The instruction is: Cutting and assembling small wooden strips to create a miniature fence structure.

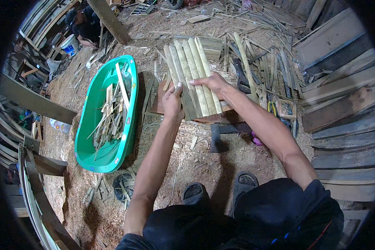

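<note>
Several pale wooden slats point(196, 75) with pointed far ends stand side by side in a fan in front of me, above a reddish-brown wooden block point(159, 98). My left hand point(172, 102) grips their near left edge, thumb on top. From the right, my right hand point(211, 86) reaches over them, its thumb lying across the slats and its other fingers partly hidden. Just nearer than the block is a dark hatchet-like tool point(218, 139), its broad head toward me.
A green plastic tub point(80, 137) of wood scraps stands at left. Loose strips point(275, 66) lie at right, near stacked boards point(346, 141). Another person point(85, 25) crouches at the far left by a post point(108, 21). Wood shavings cover the ground around my sandals point(194, 192).
</note>
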Demonstrator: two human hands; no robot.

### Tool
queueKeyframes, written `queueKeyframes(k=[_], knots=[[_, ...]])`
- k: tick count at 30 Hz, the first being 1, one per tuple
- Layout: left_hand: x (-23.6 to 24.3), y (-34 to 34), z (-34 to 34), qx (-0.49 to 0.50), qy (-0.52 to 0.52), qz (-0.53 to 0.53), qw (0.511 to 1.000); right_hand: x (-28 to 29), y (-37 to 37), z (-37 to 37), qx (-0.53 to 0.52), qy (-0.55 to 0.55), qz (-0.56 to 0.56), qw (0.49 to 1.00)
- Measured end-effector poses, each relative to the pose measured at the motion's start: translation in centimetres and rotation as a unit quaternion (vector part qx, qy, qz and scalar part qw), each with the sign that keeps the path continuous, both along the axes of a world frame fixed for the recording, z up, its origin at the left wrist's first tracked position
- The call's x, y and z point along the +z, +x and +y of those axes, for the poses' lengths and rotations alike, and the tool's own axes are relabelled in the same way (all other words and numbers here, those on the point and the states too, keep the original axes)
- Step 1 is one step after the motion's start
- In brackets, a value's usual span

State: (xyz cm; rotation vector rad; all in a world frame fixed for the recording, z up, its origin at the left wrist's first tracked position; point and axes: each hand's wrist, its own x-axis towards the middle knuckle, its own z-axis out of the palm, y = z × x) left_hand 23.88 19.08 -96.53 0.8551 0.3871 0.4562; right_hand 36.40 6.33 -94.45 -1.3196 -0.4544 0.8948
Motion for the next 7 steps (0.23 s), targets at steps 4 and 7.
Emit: queueKeyframes(k=[4, 7], knots=[[0.18, 0.1, -0.02, 0.006, 0.019, 0.013, 1.0, -0.04, 0.03, -0.01, 0.001, 0.009, 0.022, 1.0], [0.06, 0.1, 0.12, 0.008, 0.027, 0.009, 1.0, 0.54, -0.44, 0.08, -0.009, 0.02, 0.027, 0.999]])
